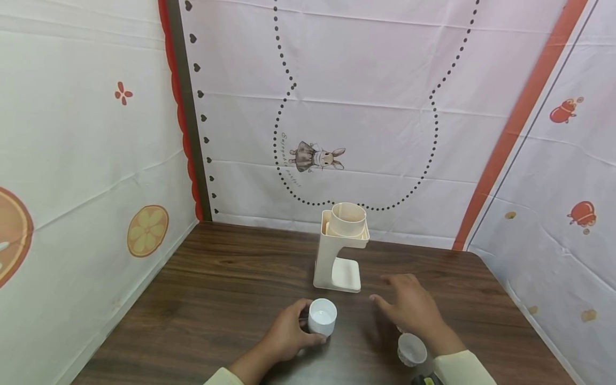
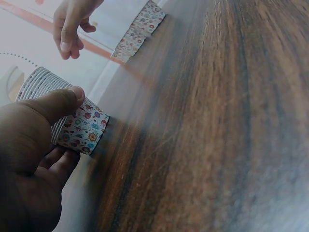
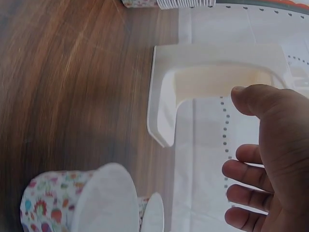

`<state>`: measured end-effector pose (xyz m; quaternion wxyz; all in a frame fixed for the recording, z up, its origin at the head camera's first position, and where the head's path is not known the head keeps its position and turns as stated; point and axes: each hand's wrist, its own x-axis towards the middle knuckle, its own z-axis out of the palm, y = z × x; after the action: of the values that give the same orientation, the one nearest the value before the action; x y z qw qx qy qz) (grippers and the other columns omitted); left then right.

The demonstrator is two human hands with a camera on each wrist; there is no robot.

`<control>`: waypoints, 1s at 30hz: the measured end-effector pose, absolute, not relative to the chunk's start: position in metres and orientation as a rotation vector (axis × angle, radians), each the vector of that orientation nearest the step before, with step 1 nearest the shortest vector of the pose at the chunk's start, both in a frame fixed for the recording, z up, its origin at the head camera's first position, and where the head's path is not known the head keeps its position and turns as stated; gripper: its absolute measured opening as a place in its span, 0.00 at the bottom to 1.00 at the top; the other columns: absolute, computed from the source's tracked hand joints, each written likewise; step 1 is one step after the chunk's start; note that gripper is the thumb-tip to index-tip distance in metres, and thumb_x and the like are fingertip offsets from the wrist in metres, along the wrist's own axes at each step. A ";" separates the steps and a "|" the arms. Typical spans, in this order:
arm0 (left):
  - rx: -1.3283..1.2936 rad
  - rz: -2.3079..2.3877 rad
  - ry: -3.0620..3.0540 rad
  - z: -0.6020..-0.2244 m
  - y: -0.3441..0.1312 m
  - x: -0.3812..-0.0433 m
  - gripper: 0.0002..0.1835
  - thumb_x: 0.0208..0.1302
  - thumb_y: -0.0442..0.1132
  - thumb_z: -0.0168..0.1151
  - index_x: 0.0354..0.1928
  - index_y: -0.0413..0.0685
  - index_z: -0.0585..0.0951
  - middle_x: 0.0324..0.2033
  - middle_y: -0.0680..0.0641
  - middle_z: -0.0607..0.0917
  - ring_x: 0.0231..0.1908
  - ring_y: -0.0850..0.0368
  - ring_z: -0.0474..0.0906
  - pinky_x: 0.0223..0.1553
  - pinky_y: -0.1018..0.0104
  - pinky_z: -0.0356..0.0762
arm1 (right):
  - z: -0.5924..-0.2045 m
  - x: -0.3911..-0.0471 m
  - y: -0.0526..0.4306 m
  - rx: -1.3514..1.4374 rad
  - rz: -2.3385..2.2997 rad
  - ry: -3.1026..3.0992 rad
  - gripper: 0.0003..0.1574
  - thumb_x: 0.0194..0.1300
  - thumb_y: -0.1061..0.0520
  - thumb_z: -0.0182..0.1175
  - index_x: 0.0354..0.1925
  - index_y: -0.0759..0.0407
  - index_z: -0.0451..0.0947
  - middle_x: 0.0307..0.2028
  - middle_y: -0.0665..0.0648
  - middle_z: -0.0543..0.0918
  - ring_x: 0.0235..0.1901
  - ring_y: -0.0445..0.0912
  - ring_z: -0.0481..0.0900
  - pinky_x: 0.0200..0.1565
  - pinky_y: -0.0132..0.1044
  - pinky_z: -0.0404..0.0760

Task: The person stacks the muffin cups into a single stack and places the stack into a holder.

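Head view: a pale yellow left sleeve (image 1: 224, 377) and matching right sleeve (image 1: 464, 369) are ending in straight edges, leaving left hand (image 1: 291, 332) and right hand (image 1: 413, 303) bare. A dark piece (image 1: 427, 380) with a yellow-green patch is showing beside the right sleeve; whether worn is remaining unclear.

Two hands are in view, one left hand (image 1: 289, 332) and one right hand (image 1: 415, 303). There is one stack of paper cups (image 1: 323, 316) at lower centre (its rims sit too close to count) and two loose cups (image 1: 412, 349) at lower right. One cream stand (image 1: 327, 264) is at centre, on one bench (image 1: 216, 305). The cloth prints include one rabbit (image 1: 317, 156) above, two citrus slices (image 1: 147, 231) at left and two red beetles (image 1: 583, 214) at right.
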<state>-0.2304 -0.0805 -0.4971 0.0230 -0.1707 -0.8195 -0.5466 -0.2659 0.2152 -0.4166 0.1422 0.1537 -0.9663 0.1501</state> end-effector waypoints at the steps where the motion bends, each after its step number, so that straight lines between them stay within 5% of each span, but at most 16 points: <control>1: -0.527 -1.693 -2.538 -0.497 -0.080 -0.231 0.36 0.43 0.36 0.86 0.56 0.40 0.78 0.47 0.48 0.85 0.49 0.53 0.84 0.52 0.66 0.82 | -0.417 -0.266 0.217 0.441 0.436 -2.787 0.37 0.63 0.36 0.69 0.59 0.59 0.81 0.54 0.59 0.84 0.58 0.58 0.76 0.50 0.63 0.81; 30: -0.528 -1.724 -2.530 -0.496 -0.081 -0.230 0.36 0.43 0.36 0.86 0.55 0.40 0.78 0.47 0.48 0.85 0.49 0.54 0.84 0.52 0.68 0.82 | -0.433 -0.279 0.263 0.266 0.389 -2.908 0.40 0.63 0.37 0.70 0.59 0.66 0.79 0.52 0.65 0.83 0.57 0.65 0.75 0.49 0.66 0.79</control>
<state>-0.2300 -0.0805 -0.4963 0.0173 -0.1699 -0.8143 -0.5548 -0.2792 0.2628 -0.4326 0.0979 0.0899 -0.9824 0.1314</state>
